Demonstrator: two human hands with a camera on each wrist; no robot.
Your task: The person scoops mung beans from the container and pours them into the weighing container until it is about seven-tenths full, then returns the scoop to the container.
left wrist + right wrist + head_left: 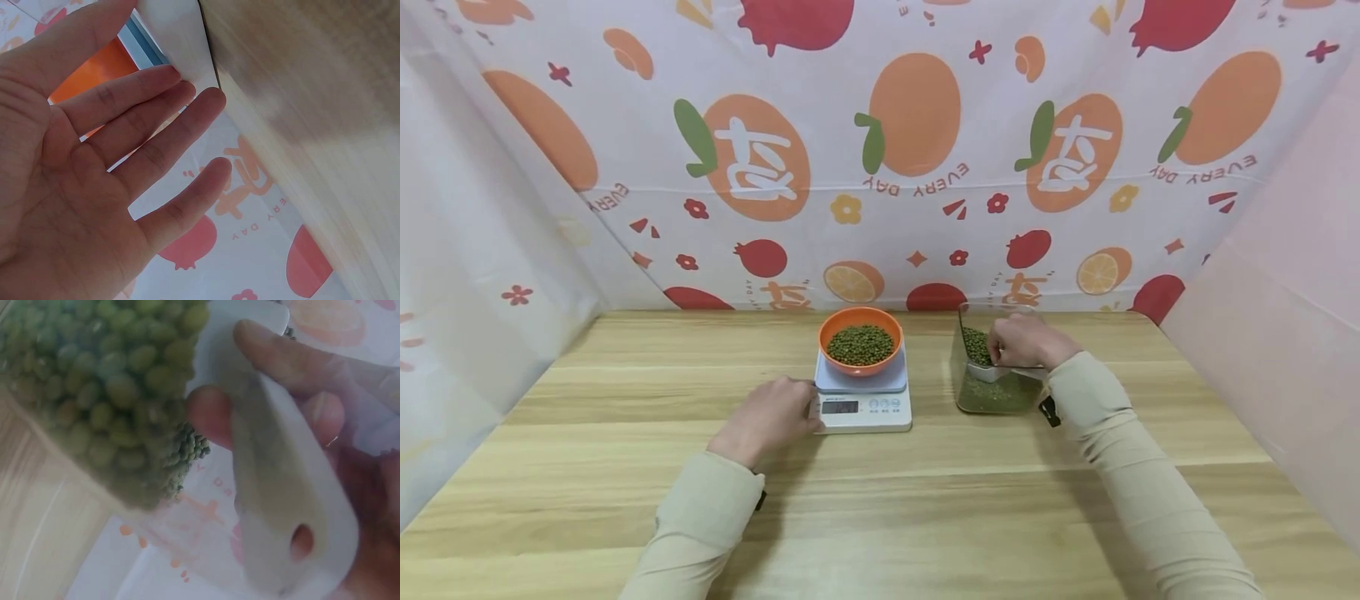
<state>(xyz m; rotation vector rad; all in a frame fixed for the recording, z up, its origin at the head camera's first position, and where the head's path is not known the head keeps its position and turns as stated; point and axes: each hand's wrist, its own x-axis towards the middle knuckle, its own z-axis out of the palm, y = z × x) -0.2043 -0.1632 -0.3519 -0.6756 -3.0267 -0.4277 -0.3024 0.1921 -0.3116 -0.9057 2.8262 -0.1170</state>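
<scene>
My left hand (772, 417) is at the left side of a white kitchen scale (867, 422), fingertips right at its edge. In the left wrist view its fingers are extended and slightly spread. On the scale's platform stands an orange bowl (859, 369) of green mung beans (860, 344). My right hand (1028, 337) reaches into a clear rectangular container (1000, 403) and grips a white scoop (294, 481) by its handle, thumb and fingers on either side. Mung beans (976, 345) lie in the container around the scoop, whose bowl is partly hidden.
A light wooden table (880, 517) carries the scale and, to its right, the container. Behind them hangs a white curtain (917, 217) printed with fruit, and plain pale sheeting (1292, 275) borders the right side. A dark wrist strap (1049, 411) shows below the right cuff.
</scene>
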